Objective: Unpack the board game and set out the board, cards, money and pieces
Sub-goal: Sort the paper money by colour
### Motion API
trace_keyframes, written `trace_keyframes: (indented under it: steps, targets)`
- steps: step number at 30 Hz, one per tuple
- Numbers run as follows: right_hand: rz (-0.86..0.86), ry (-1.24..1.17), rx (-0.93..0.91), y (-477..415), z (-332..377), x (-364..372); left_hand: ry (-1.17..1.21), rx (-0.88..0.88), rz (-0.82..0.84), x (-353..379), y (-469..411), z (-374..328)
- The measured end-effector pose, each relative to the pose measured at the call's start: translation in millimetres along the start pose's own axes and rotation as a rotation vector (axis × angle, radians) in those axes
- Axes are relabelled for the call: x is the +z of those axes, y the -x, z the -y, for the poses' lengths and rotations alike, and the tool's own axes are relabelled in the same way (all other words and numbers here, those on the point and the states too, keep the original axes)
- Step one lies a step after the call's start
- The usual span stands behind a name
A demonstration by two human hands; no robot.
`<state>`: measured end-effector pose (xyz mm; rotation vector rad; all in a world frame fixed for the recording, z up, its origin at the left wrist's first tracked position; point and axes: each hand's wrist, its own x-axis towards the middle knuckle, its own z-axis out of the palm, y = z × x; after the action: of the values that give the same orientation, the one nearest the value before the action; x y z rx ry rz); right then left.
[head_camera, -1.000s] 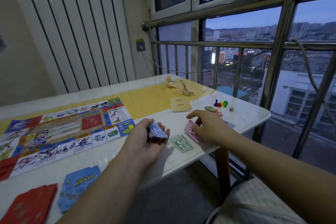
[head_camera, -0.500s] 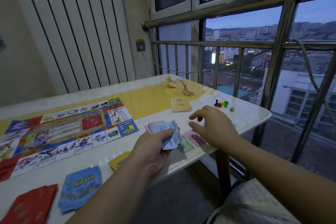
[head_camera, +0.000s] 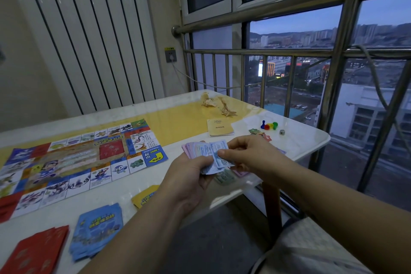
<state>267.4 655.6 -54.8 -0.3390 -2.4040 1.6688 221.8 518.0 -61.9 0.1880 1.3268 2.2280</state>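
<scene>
The right hand (head_camera: 251, 155) has come back from the laid piles (head_camera: 224, 177) to the money fan (head_camera: 200, 150) gripped in the left hand (head_camera: 189, 176) above the near right edge of the table (head_camera: 300, 147); it now pinches a blue note (head_camera: 220, 159); sorting by colour seems unfinished.

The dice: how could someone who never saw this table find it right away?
Look at the far right corner of the white table, next to the window railing. A little bunch of coloured pawns stands there: blue, red, yellow and green. The dice sits just to their right, apart from them. It is a small pale cube, the only piece there that is not brightly coloured.
</scene>
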Motion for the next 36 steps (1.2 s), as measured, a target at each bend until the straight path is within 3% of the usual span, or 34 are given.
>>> trace_keyframes:
  steps: [7, 16, 23, 25, 30, 36]
  targets:
    - [-0.074, 0.065, -0.055, 5, 0, 7, -0.047, 0.027, -0.07, 1, -3, 2]
    - [-0.056, -0.108, -0.02, 7, -4, 15, -0.082, 0.084, -0.121, 0, -3, 4]
    - [-0.088, -0.091, -0.027, -2, 5, -8, 0.112, 0.002, -0.111, 9, -3, 0]
    - [-0.122, 0.094, -0.038, -10, 12, -31, 0.147, 0.0, -0.116, 6, -4, -3]
    - [-0.04, 0.917, 0.002, -26, 14, -61, 0.176, -0.028, -0.126, 3, -6, -4]
    - [0.048, 1.151, 0.092, -36, -5, -41, 0.174, -0.058, -0.133, 7, -3, -2]
